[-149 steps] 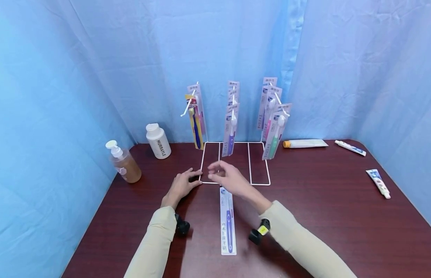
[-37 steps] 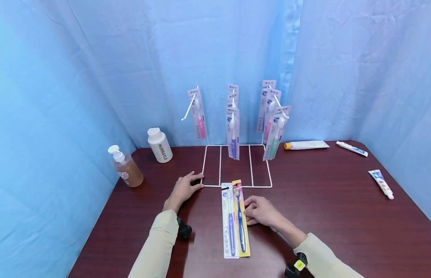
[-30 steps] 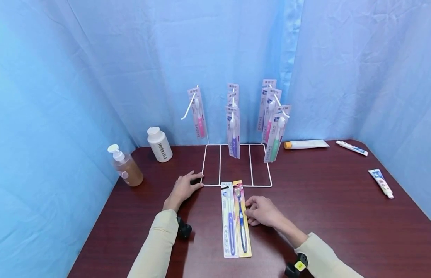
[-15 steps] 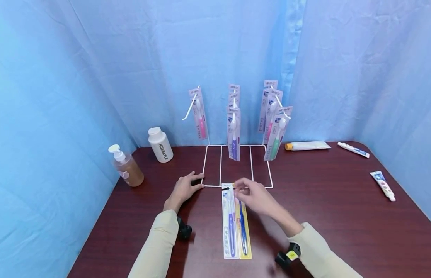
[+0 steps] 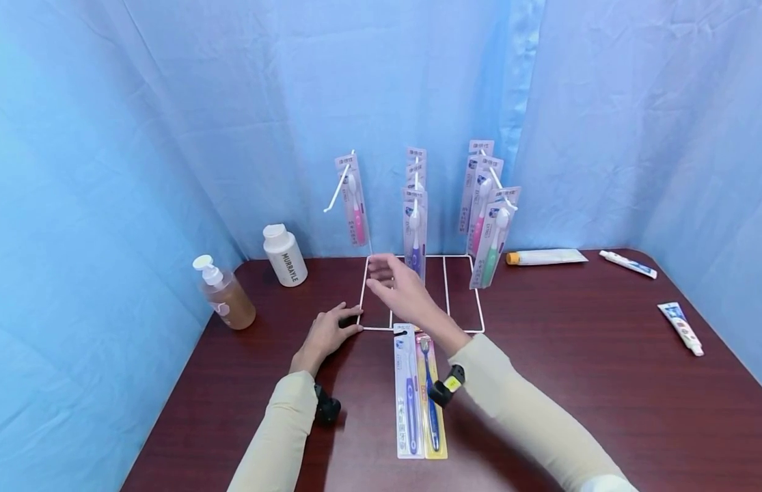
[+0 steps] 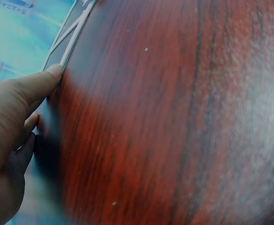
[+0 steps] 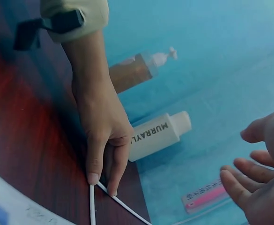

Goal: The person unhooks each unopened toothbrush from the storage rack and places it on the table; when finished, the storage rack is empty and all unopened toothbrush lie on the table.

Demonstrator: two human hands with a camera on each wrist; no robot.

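Note:
My left hand [image 5: 322, 338] holds the front left corner of a white wire display rack [image 5: 417, 331], thumb and fingertips on the wire. My right hand [image 5: 402, 290], fingers loosely bent and holding nothing, hovers over the rack's base. It is below and right of a pink packaged toothbrush [image 5: 358, 205] on the left hook. Purple packs [image 5: 414, 236] hang on the middle hook, and a green one [image 5: 494, 239] hangs foremost on the right. Before the rack lie a purple packaged toothbrush [image 5: 409, 403] and, beside it, a blue toothbrush in yellow packaging [image 5: 432, 424], partly behind the right wrist camera.
A pump bottle [image 5: 229, 301] and a white MURRAYLE bottle [image 5: 285, 256] stand left of the rack. To the right lie an orange-capped tube [image 5: 547, 257] and two smaller toothpaste tubes [image 5: 629, 264]. Blue curtains [image 5: 294, 102] enclose the table [image 5: 577, 355].
The yellow pack has gone from the left hook to the table, beside the purple pack. My right hand has let it go and moved up and left over the rack; my left has stayed.

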